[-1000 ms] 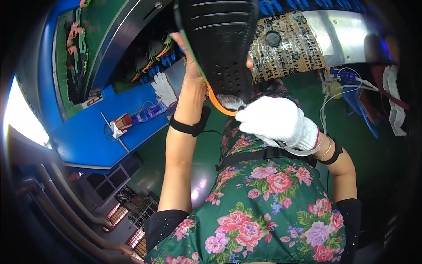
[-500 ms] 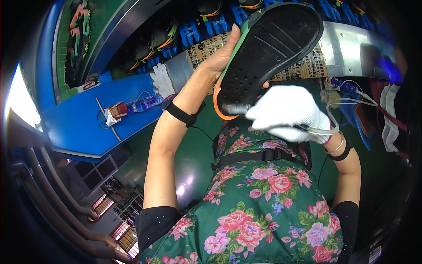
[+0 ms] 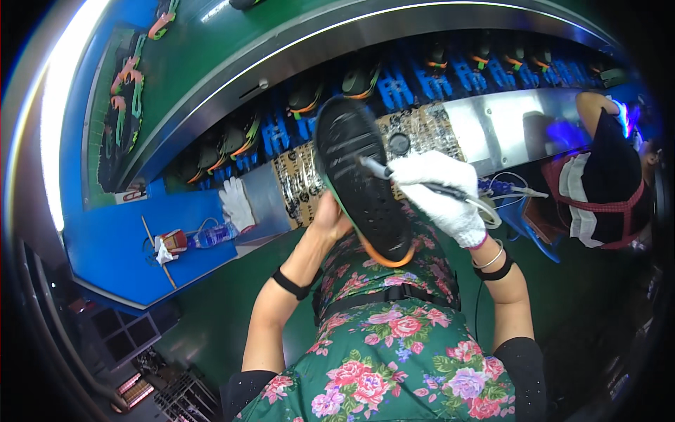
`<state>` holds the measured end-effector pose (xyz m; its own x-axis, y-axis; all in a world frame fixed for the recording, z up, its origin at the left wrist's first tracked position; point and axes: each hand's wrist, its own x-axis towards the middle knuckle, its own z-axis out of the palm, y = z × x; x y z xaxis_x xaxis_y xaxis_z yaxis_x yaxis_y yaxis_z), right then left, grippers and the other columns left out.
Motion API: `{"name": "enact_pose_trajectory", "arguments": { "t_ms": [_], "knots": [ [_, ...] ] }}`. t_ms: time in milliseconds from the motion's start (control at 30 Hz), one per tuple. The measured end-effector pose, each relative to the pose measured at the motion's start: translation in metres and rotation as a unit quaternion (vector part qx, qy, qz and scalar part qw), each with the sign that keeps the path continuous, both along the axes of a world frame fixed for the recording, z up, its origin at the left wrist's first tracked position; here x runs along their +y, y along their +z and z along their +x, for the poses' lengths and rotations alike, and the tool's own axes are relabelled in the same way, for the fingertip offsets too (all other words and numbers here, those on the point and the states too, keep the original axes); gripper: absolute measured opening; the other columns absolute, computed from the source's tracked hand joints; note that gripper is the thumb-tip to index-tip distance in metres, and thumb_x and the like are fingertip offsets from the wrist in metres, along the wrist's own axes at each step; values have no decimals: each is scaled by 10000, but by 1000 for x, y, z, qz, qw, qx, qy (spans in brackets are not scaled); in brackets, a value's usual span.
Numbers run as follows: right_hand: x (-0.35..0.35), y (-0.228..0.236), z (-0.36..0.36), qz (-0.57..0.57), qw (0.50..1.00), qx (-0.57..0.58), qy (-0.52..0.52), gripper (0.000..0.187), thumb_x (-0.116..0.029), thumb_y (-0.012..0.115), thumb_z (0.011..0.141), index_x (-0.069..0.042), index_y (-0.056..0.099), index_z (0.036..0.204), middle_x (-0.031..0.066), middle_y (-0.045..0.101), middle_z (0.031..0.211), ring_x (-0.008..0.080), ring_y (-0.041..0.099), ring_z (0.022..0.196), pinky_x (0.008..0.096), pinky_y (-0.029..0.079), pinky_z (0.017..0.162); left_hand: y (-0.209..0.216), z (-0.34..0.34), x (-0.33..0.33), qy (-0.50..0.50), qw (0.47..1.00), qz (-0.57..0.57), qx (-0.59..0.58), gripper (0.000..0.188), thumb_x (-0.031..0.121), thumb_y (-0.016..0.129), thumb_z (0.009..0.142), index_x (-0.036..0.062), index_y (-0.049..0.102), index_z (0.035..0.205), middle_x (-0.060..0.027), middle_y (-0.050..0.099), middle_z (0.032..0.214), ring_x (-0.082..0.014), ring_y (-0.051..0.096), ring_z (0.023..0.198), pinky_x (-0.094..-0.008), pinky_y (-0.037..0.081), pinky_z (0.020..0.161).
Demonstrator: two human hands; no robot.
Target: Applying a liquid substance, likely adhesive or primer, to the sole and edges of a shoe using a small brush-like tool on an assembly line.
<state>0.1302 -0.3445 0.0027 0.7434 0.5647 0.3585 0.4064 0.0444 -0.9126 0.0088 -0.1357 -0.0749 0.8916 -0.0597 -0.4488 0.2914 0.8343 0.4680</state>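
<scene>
A shoe (image 3: 355, 204), with its black underside facing up and green and orange along its edge, tilts in front of me above the bench edge. My bare left hand (image 3: 329, 219) is closed on its left side, and part of the fingers is hidden beneath it. In a white knit glove, my right hand (image 3: 437, 193) grips a slim brush (image 3: 377, 169) with a pale tube running from its back end. The brush tip meets or nearly meets the middle of the sole. Wet-looking streaks shine on the toe half.
Cardboard covered with clear tape (image 3: 422, 126) lies on the metal ledge, bearing a round black pot (image 3: 399, 144). Behind it, several shoes stand among blue holders (image 3: 394, 91). A blue side table (image 3: 105, 246) holds a bottle (image 3: 214, 235) and a white glove (image 3: 237, 204). Another person (image 3: 612, 176) is at right.
The view has shifted, showing more of the bench. The shoe now points more upright and sits lower. The brush has gone from the heel end to the middle of the sole.
</scene>
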Motion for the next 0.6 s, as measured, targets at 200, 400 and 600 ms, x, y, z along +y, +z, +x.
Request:
{"name": "enact_pose_trajectory", "arguments": {
  "t_ms": [200,400,600],
  "knots": [
    [2,12,-9,-4,986,-135,101,282,-22,749,814,-77,779,1089,130,766,1065,298,717,875,387,572,803,-12,-29,3,-50,997,-12,-49,501,333,505,1088,29,490,1486,-194,539,1498,-352,558,1354,-586,453,1157],
    [0,23,-27,-9,985,-160,55,285,-12,778,787,-80,796,1063,123,779,1082,279,742,908,367,585,780,47,-16,-5,46,828,-540,-144,721,558,448,1065,-5,455,1516,-236,567,1465,-377,582,1330,-511,468,1151],
    [7,45,-27,17,982,-188,-16,262,11,807,717,-77,810,964,139,791,999,262,757,849,353,594,744,3,-27,-10,53,968,-198,-145,858,611,668,841,68,527,1490,-222,608,1430,-415,593,1306,-605,429,1146]
  ]
}}
